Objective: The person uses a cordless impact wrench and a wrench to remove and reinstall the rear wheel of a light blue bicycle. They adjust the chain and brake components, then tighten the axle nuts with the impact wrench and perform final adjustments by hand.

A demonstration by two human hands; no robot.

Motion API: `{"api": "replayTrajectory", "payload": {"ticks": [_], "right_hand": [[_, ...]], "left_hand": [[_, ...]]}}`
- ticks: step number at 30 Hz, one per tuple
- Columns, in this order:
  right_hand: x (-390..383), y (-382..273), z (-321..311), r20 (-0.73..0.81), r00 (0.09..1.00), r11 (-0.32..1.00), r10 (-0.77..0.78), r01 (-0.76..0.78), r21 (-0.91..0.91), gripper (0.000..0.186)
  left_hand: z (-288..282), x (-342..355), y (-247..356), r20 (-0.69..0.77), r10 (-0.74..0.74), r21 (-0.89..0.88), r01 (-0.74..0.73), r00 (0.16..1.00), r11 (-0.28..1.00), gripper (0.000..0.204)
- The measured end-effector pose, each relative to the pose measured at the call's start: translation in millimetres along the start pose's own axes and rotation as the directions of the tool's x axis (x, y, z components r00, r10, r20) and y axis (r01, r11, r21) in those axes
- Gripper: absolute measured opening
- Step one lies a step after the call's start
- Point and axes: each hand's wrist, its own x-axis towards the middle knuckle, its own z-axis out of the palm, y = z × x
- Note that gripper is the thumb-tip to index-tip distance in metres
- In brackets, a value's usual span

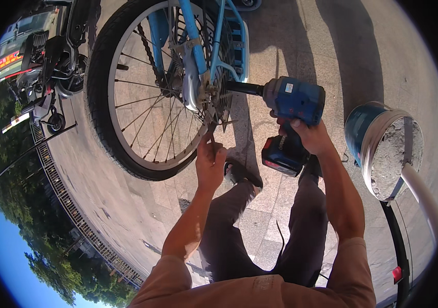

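Note:
My right hand [310,134] grips a blue cordless impact wrench [295,100] with a black battery at its base. Its long black socket [243,87] reaches the rear hub area [206,95] of a light blue bicycle [194,43]. My left hand [209,159], just below the hub, is closed round a thin metal tool or strip [211,132] that runs up beside the wheel; its exact kind is unclear. The rear wheel [100,92] has a black tyre, silver rim and spokes, with a chain and a silver cover near the hub.
A bucket filled with grey concrete [387,154], with a white pole [419,190], stands at the right. Parked scooters [57,72] are at the upper left; a railing [59,187] and trees line the left. My legs and sandalled feet [247,179] are below on the paving [262,210].

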Motion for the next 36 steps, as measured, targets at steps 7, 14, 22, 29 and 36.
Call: {"api": "replayTrajectory", "payload": {"ticks": [7, 14, 22, 29, 36], "right_hand": [[41, 42, -36, 0.189, 0.972, 0.988, -0.138, 0.148, -0.036, 0.034], [71, 66, -35, 0.351, 0.887, 0.941, -0.301, 0.336, -0.042, 0.034], [65, 57, -19, 0.269, 0.885, 0.779, -0.379, 0.462, -0.423, 0.036], [74, 39, -18, 0.313, 0.871, 0.631, -0.378, 0.49, -0.602, 0.049], [66, 57, -13, 0.228, 0.915, 0.764, -0.333, 0.404, -0.503, 0.034]], "left_hand": [[5, 12, -25, -0.056, 0.161, 0.058, -0.157, 0.985, 0.986, 0.04], [10, 14, -21, -0.078, 0.129, -0.021, -0.131, 0.989, 0.991, 0.032], [11, 15, -25, -0.098, 0.145, -0.01, -0.147, 0.985, 0.989, 0.035], [11, 16, -30, -0.127, 0.215, 0.043, -0.211, 0.968, 0.977, 0.031], [7, 16, -28, -0.115, 0.266, 0.127, -0.252, 0.957, 0.959, 0.028]]}}
